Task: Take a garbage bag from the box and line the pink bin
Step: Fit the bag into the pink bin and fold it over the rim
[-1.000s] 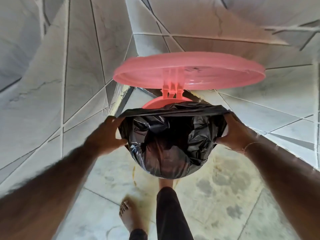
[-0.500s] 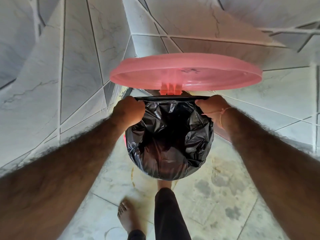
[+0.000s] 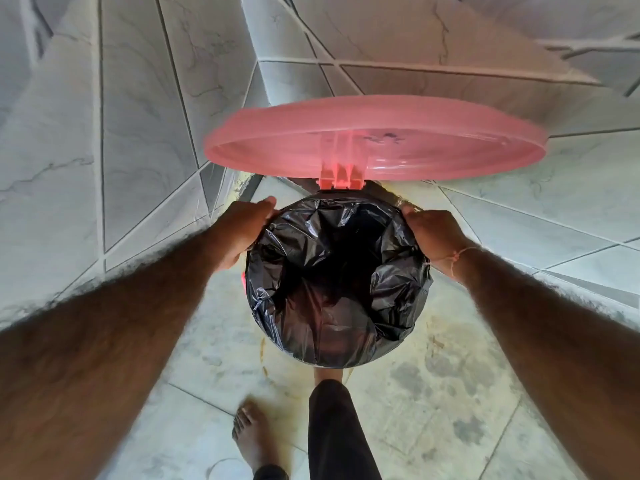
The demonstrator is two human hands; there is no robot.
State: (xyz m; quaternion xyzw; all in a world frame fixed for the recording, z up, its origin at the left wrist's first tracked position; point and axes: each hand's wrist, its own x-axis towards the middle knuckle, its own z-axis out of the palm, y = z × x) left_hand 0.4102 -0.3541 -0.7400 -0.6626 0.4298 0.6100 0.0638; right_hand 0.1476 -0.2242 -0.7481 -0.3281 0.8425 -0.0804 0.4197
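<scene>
Two hands at bin rim: left hand (image 3: pixel 242 233) and right hand (image 3: pixel 434 235) each grasping black garbage bag (image 3: pixel 332 282); pink lid (image 3: pixel 374 140) raised.

Pink bin (image 3: pixel 243 277) body hidden under garbage bag (image 3: pixel 332 292); fingertips hidden.

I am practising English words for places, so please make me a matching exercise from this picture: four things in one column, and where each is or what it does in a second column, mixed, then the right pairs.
Things
1. lid
2. garbage bag
3. left hand
4. bare foot

Places or states
A. flat on the floor tiles, at the bottom of the view
B. raised open above the bin
C. holds the bag's edge on the bin's left side
D. black, folded over the bin's rim and hanging inside it

Right pairs: 1-B, 2-D, 3-C, 4-A
</scene>
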